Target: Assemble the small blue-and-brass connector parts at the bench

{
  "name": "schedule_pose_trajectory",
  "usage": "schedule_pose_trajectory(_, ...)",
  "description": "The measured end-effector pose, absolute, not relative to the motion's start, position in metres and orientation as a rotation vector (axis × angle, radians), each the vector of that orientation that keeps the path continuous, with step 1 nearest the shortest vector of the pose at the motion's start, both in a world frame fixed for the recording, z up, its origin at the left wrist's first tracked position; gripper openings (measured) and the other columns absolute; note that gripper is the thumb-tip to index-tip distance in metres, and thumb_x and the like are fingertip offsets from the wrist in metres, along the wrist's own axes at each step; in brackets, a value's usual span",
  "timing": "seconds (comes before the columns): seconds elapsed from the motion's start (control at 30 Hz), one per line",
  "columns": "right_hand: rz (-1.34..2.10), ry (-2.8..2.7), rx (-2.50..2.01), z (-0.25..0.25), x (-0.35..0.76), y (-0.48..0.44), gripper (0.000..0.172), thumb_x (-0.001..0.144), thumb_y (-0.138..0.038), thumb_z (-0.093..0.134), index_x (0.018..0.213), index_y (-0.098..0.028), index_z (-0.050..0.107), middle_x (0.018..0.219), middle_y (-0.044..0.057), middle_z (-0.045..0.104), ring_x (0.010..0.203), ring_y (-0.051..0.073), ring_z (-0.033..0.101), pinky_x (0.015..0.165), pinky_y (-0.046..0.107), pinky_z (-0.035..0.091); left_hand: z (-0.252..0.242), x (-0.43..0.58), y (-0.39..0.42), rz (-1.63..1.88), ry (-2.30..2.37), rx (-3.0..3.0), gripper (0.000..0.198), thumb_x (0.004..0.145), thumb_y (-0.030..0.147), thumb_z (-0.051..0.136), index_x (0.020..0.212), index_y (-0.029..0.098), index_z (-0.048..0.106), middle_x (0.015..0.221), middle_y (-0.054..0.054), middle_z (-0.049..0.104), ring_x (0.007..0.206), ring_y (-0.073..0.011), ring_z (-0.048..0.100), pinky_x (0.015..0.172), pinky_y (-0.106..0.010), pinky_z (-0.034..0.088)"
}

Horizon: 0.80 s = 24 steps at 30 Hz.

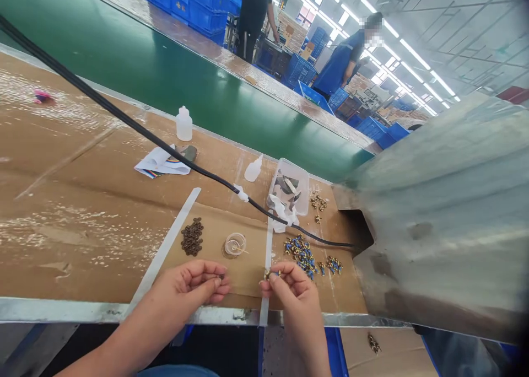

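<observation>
My left hand (pixel 197 283) rests at the near edge of the brown workbench (pixel 82 211), fingers curled and pinched on a tiny dark part. My right hand (pixel 289 283) is beside it, fingertips pinching a small brass-coloured part. Just beyond the left hand lie a pile of small dark parts (pixel 192 237) and a small clear round dish (pixel 235 244). A heap of blue and gold parts (pixel 303 253) sits right beyond the right hand.
A black cable (pixel 136 128) crosses the bench diagonally. Two white squeeze bottles (pixel 184 123), folded papers (pixel 162 162), a clear plastic tray (pixel 289 187) and loose brass parts (pixel 318 202) lie farther back. A large grey metal housing (pixel 446 217) fills the right. People stand beyond the green conveyor (pixel 173 74).
</observation>
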State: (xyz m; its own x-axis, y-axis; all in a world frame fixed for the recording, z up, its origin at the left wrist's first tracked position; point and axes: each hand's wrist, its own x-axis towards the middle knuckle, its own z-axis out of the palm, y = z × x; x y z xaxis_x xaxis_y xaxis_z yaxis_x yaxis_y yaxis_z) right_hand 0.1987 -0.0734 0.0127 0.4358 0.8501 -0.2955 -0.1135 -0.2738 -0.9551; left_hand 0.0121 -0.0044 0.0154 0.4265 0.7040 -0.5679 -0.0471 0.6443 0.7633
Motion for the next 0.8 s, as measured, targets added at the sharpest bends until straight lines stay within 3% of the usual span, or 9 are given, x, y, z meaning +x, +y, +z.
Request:
schedule_pose_trajectory(0.13,1.247,-0.522,-1.43,0.005,0.17,-0.073,0.03,0.067,-0.035,0.078,0.084,-0.017,0.062,0.065,0.0,0.065,0.063,0.015,0.068,0.058,0.024,0.055,0.02,0.014,-0.006,0.553,1.017,0.725,0.019,0.067,0.024,0.07,0.082,0.014,0.066,0.075,-0.006,0.077,0.075,-0.0199,0.072,0.076,-0.03,0.056)
schedule_pose_trajectory(0.3,1.289,-0.588,-1.411,0.0,0.155,-0.072,0.022,0.073,-0.033,0.074,0.084,-0.017,0.063,0.071,0.002,0.069,0.066,0.014,0.068,0.065,0.025,0.055,0.017,0.013,-0.008,0.599,0.91,0.708,0.017,0.072,0.025,0.069,0.085,0.014,0.065,0.077,-0.006,0.076,0.072,-0.0203,0.072,0.075,-0.033,0.057)
schedule_pose_trajectory(0.43,1.271,-0.643,-1.427,0.0,0.148,-0.073,0.021,0.075,-0.034,0.072,0.083,-0.018,0.061,0.074,0.003,0.071,0.069,0.015,0.068,0.07,0.028,0.055,0.011,0.013,-0.011,0.625,0.888,0.683,0.017,0.071,0.023,0.07,0.084,0.013,0.066,0.078,-0.005,0.076,0.073,-0.0206,0.073,0.075,-0.033,0.058)
schedule_pose_trajectory(0.8,1.061,-0.795,-1.562,-0.002,0.138,-0.073,0.02,0.077,-0.036,0.067,0.082,-0.017,0.06,0.075,0.004,0.067,0.068,0.015,0.065,0.065,0.027,0.055,0.003,0.01,-0.014,0.65,0.875,0.745,0.013,0.078,0.023,0.064,0.088,0.014,0.067,0.082,-0.005,0.077,0.077,-0.0198,0.072,0.078,-0.032,0.057)
